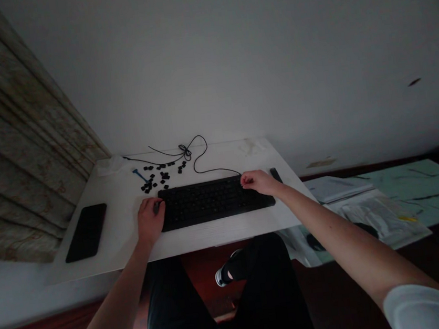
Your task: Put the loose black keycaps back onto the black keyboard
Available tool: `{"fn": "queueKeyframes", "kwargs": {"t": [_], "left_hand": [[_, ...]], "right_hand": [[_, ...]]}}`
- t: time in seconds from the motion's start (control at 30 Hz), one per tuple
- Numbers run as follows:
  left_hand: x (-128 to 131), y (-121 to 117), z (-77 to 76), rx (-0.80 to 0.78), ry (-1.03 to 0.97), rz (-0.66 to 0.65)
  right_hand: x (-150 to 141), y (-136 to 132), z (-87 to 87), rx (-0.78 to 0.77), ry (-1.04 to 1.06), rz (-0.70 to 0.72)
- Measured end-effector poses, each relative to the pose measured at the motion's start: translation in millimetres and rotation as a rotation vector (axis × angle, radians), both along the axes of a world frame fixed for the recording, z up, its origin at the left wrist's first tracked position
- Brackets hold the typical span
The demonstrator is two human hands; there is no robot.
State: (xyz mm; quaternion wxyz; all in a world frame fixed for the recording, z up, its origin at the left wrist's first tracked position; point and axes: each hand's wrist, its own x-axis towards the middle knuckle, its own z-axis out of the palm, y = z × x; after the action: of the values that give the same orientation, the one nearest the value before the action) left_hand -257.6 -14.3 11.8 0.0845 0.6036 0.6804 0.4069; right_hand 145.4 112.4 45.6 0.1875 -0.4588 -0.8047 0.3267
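A black keyboard (208, 203) lies on the white table, its cable leaving from the back edge. At its left end is my left hand (151, 217), thumb and fingers curled round a small dark thing too unclear to name. My right hand (260, 182) is over the right part of the keyboard, near the back edge, with fingertips pinched together; whatever is between them is hidden. Behind the keyboard's left half, several loose black keycaps (164, 176) lie scattered. A blue tool (140, 175) with a slim handle rests among them.
A black flat tray-like object (86, 232) lies at the table's left. The coiled cable (185, 151) runs along the back. A dark strip (276, 175) sits beyond the keyboard's right end. Clear plastic (111, 165) lies at the back left corner. Wall behind, curtain (13, 130) left.
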Motion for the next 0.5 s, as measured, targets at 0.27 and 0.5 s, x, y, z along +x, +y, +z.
{"fn": "queueKeyframes", "kwargs": {"t": [0.27,0.5], "left_hand": [[1.2,-0.1,2.6,-0.016,-0.018,0.002],[2.4,-0.7,3.4,-0.04,-0.007,-0.008]], "right_hand": [[-4.2,19.4,4.3,-0.173,-0.087,0.042],[-4.7,38.4,6.9,-0.317,-0.23,0.062]]}}
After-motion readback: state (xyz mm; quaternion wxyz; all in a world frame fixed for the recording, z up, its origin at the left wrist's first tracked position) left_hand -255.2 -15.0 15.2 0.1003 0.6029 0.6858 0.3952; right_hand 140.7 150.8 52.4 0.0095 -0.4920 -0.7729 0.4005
